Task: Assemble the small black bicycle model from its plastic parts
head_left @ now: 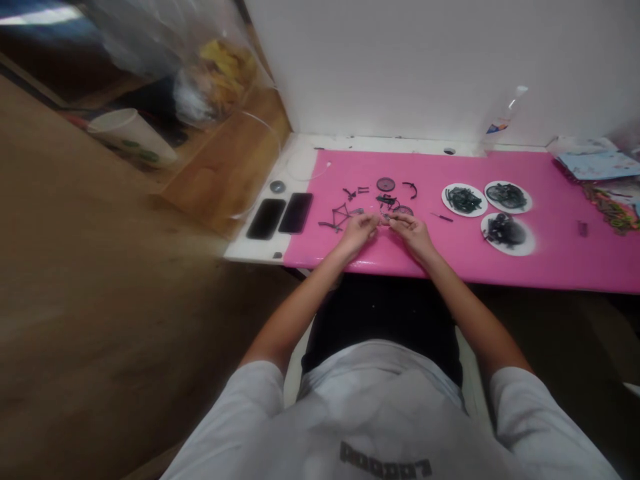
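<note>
My left hand (362, 233) and my right hand (411, 233) meet over the front of the pink mat, fingertips pinched on a small part too tiny to name. Left of them lies a miniature bicycle frame (341, 215). Just beyond my fingers are a toy bicycle wheel (403, 211), partly hidden by my right hand, and a cluster of dark small parts (386, 200). Farther back lie another toy wheel (385, 184), a curved dark piece (412, 190) and some short dark pieces (350, 194). A small screwdriver (442, 217) rests to the right.
Three white plates, one at the left (465, 200), one behind (509, 196) and one in front (508, 234), hold dark parts. Two phones, one black (267, 219) and one beside it (295, 213), lie left. A clear bottle (505, 120) stands at the back; papers (597, 163) lie far right.
</note>
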`<state>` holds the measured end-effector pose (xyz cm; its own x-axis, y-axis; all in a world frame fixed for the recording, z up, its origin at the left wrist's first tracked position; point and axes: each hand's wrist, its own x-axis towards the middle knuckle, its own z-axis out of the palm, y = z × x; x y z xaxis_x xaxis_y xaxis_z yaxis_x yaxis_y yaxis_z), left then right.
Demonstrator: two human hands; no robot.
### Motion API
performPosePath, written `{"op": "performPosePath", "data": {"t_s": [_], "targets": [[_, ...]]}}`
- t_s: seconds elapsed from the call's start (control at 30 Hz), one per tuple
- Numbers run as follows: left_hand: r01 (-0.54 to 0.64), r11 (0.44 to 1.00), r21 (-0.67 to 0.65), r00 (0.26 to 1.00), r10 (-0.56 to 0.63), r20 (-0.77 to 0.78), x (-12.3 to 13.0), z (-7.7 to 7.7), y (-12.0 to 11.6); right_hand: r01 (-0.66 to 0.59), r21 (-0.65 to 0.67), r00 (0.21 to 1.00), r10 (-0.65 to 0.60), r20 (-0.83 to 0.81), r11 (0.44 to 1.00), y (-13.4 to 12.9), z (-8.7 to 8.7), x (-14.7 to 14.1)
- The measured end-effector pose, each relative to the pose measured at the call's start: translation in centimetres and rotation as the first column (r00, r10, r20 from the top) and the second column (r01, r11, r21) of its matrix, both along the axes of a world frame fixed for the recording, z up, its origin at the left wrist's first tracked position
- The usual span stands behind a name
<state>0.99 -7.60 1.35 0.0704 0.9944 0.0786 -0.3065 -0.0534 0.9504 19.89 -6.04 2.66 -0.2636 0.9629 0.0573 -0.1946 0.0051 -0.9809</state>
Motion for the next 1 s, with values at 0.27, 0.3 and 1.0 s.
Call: {"op": "performPosePath", "data": {"t_s": [0.27, 0.3, 1.0], "targets": [[0.036, 0.999, -0.034, 0.995, -0.033, 0.092, 0.6, -1.3, -0.1, 0.033, 0.047, 0.999, -0.035, 0.038, 0.998, 0.1, -1.2, 0.0], [0.033, 0.999, -0.034, 0.996, -0.030, 0.089, 0.7, -1.3, -0.1, 0.037, 0.061, 0.998, -0.041, 0.055, 0.997, 0.1, -1.3, 0.0], [-0.061, 0.998, -0.002, 0.995, 0.061, -0.078, 1.2, -1.2, -0.4, 0.088, 0.204, 0.980, -0.122, 0.157, 0.975, -0.4, -1.6, -0.5]]}}
